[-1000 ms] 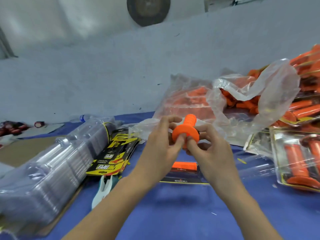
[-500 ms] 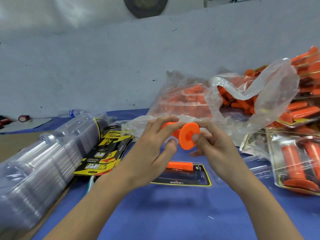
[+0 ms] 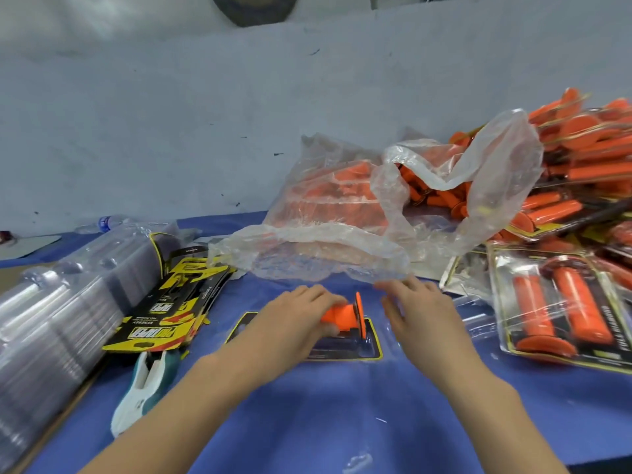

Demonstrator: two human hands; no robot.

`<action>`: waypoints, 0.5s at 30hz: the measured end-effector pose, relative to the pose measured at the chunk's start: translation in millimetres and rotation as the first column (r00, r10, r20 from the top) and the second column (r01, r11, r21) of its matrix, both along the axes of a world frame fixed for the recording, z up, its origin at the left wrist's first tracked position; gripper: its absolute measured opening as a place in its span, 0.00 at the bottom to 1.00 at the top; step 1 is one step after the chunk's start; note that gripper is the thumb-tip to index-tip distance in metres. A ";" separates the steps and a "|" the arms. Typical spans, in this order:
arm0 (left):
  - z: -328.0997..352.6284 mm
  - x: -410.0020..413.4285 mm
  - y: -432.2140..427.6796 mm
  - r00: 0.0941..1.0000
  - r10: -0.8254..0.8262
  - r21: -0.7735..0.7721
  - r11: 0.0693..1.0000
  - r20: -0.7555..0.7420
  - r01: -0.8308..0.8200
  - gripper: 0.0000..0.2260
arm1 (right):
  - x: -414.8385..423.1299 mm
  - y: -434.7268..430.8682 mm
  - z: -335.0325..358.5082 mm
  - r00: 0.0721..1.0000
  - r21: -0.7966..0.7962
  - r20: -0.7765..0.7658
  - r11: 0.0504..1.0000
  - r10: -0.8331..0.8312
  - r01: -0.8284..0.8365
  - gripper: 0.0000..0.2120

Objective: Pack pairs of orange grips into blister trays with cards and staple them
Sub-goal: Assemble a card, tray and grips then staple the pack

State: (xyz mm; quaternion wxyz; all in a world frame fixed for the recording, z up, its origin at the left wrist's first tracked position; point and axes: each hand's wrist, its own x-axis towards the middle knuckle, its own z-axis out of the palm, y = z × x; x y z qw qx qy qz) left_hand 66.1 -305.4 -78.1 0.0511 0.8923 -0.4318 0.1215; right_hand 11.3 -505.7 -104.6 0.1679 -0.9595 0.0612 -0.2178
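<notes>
My left hand (image 3: pixel 294 319) holds an orange grip (image 3: pixel 342 314) low over the blister tray (image 3: pixel 371 340), which lies with its black and yellow card on the blue table. The grip's round flange points right. Another orange grip seems to lie in the tray under it, mostly hidden by my hand. My right hand (image 3: pixel 415 309) hovers just right of the flange with fingers spread and relaxed, holding nothing. A clear plastic bag (image 3: pixel 342 213) of loose orange grips sits behind the tray.
A stack of empty clear trays (image 3: pixel 58 309) lies at the left, with yellow and black cards (image 3: pixel 171 309) beside it. A white and teal stapler (image 3: pixel 143 388) rests below the cards. Finished packs (image 3: pixel 561 302) pile up at the right.
Both hands came down from chest height to the tray. My right hand let go of the grip's flange, and my left hand now carries the grip alone.
</notes>
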 end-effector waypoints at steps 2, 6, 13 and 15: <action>-11.3 0.9 -1.5 0.999 0.042 0.051 0.998 -0.007 -0.041 0.17 | -4.6 0.9 -8.6 0.995 -0.112 -0.097 0.994 -0.019 0.008 0.16; -21.7 2.2 -5.0 0.998 0.031 0.090 0.996 -0.055 -0.026 0.17 | -12.1 5.1 -18.4 0.983 -0.151 -0.181 0.988 0.017 -0.045 0.14; -29.3 1.7 -11.3 0.997 0.006 0.044 0.999 -0.083 -0.003 0.18 | -17.5 1.9 -32.1 0.974 -0.116 -0.220 0.991 0.046 -0.073 0.13; -31.2 2.9 -11.5 0.997 0.003 0.022 1.000 -0.078 -0.001 0.18 | -18.6 1.4 -33.5 0.977 -0.094 -0.204 0.992 0.061 -0.082 0.13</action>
